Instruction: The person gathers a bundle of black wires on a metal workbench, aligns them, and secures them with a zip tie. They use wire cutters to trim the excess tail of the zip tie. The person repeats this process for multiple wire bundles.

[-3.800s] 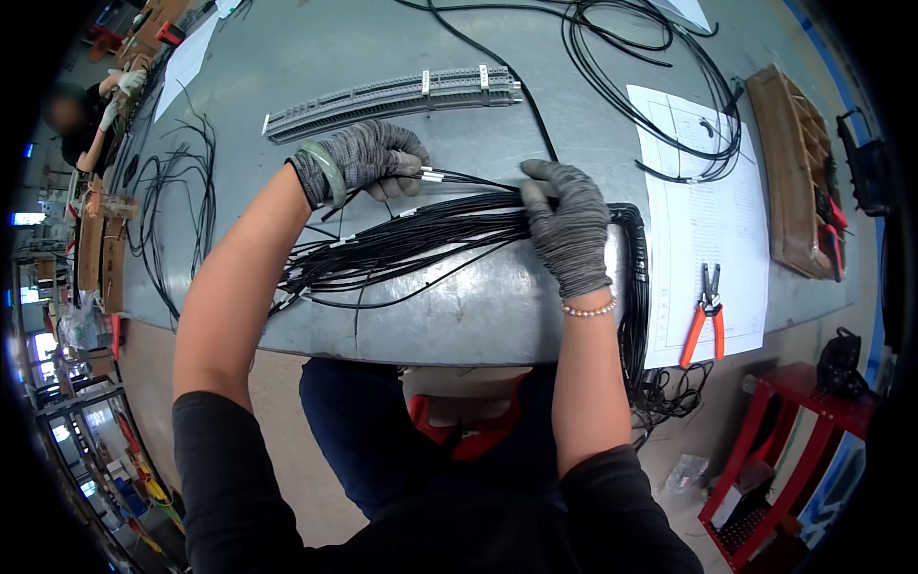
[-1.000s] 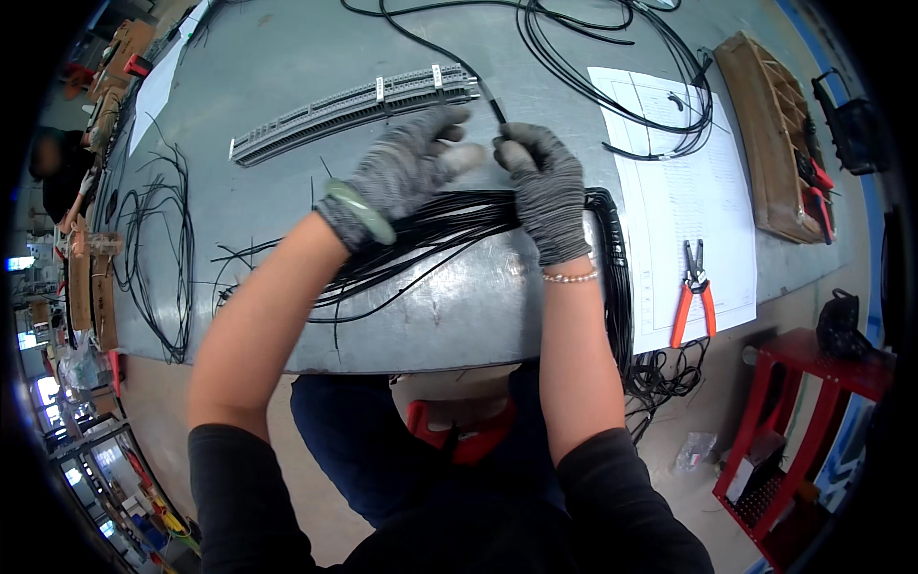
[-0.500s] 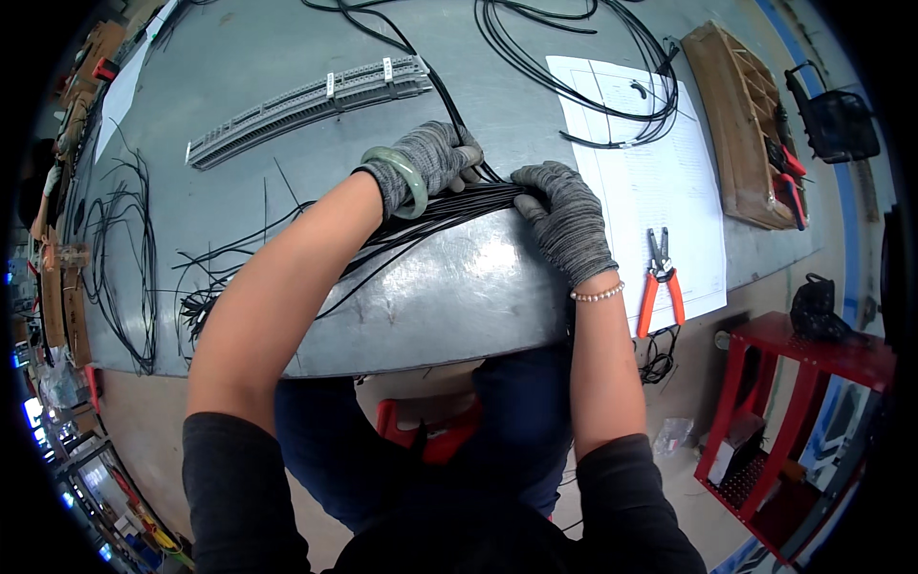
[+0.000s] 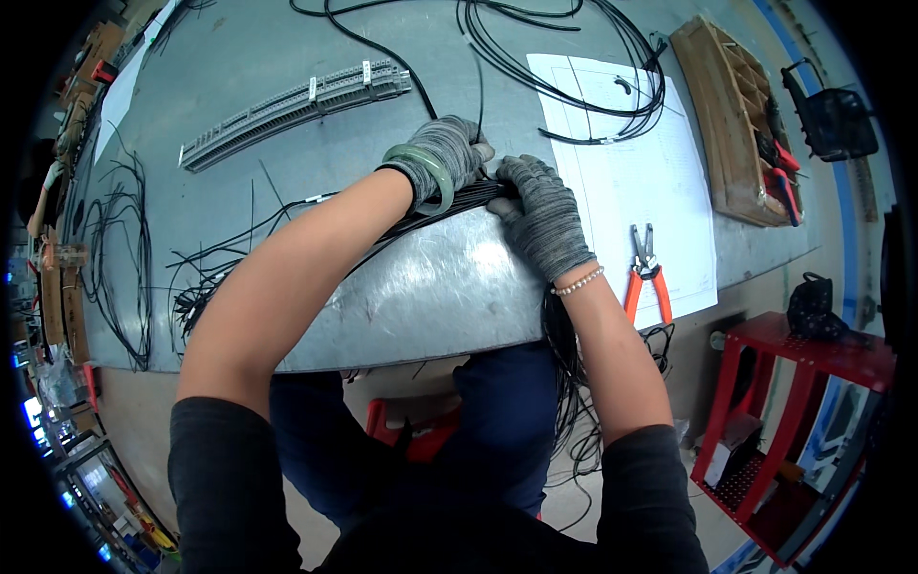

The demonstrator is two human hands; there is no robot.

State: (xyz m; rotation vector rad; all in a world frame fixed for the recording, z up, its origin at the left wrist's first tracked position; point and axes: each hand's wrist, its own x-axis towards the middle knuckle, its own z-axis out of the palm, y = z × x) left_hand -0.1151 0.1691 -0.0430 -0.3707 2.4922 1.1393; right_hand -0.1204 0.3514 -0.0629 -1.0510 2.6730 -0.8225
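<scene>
A bundle of thin black wires (image 4: 467,199) lies along the near part of the metal table. My right hand (image 4: 545,212), in a grey knit glove, is closed round the bundle at its right side. From there the wires drop over the table edge in a hanging tangle (image 4: 564,359). Close beside it, my gloved left hand (image 4: 448,158) pinches a single black wire (image 4: 481,91) that runs away toward the far side. A thicker black cable (image 4: 406,69) passes under the left hand. Loose wire ends (image 4: 196,297) fan out left of my left forearm.
A grey terminal block strip (image 4: 296,110) lies beyond my left hand. To the right are coiled black cables (image 4: 521,69), a paper sheet (image 4: 622,182), orange-handled wire strippers (image 4: 647,277) and a wooden tool box (image 4: 703,124). A red cart (image 4: 798,349) stands off the table's right side.
My left hand has come closer to my right, and a wire now stretches away from its fingers. The tangle hanging past the table edge has come into view beside my right forearm.
</scene>
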